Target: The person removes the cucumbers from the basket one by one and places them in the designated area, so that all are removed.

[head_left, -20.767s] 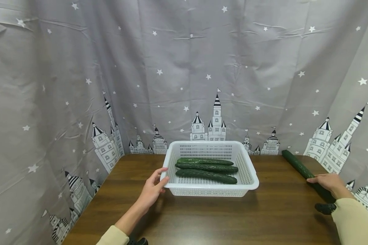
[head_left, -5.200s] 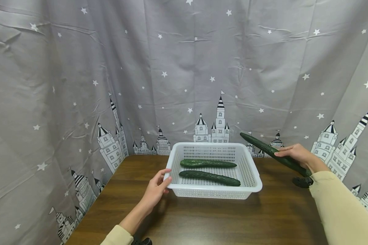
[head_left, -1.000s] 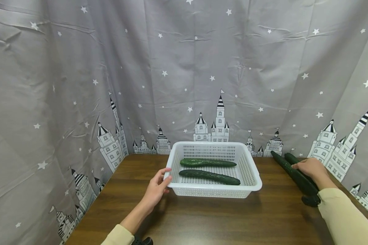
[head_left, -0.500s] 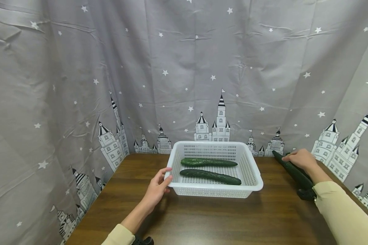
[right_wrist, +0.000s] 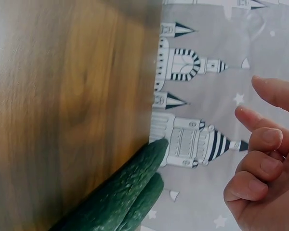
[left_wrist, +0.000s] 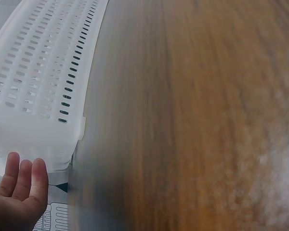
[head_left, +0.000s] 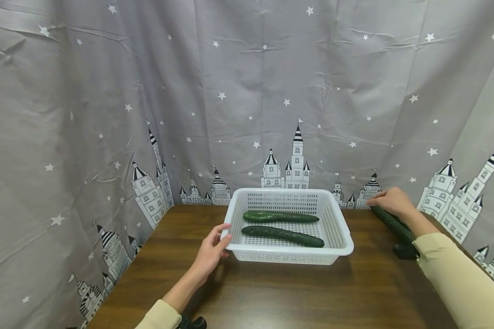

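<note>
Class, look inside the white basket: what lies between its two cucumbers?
Between the far cucumber and the near cucumber, the head view shows only bare floor of the white basket.

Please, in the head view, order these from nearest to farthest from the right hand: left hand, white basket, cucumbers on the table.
1. Cucumbers on the table, right side, close by the right hand.
2. White basket, in the middle.
3. Left hand, at the basket's left end.
</note>
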A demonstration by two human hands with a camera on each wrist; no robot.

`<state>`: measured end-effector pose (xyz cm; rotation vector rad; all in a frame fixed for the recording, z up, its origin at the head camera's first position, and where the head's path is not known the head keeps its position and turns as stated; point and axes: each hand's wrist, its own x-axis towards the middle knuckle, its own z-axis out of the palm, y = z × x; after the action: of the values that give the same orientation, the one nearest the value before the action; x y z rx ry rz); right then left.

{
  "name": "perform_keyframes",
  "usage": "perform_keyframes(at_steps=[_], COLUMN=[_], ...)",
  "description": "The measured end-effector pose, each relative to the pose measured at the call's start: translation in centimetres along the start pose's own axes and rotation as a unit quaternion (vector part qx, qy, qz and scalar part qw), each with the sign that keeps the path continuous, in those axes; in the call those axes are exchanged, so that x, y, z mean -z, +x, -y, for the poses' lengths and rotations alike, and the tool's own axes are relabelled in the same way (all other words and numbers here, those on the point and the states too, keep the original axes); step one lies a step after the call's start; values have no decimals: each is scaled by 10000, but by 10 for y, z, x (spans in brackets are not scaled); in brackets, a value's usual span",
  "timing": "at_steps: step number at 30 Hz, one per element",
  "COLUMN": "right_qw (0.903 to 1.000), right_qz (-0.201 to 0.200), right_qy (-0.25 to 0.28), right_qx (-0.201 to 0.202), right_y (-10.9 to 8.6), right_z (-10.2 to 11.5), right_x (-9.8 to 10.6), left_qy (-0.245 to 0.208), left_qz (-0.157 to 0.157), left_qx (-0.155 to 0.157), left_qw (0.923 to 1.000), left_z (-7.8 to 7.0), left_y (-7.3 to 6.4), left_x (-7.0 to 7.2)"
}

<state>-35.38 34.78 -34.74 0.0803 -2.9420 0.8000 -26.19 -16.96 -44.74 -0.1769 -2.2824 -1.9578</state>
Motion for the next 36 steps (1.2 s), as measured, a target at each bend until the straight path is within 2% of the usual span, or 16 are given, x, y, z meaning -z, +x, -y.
perform_keyframes(at_steps=[16, 24, 32, 36], right_qw=[9958, 9887, 9826, 9763], right_qz=[637, 791, 1153, 1339], right_qy=[549, 1272, 1457, 1701], right_qx=[352, 73, 9, -14], right_y=[8, 20, 34, 39], right_z=[46, 63, 79, 90], right_x=[-7, -20, -34, -41], left_qy=[49, 75, 86, 103], left_qz=[18, -3, -11, -29], left_qx=[-32, -20, -4, 8], left_qw=[10000, 10000, 10000, 9999], left_z=[1, 0, 0, 0], left_y=[-1, 0, -1, 0], left_x=[-1, -1, -2, -1])
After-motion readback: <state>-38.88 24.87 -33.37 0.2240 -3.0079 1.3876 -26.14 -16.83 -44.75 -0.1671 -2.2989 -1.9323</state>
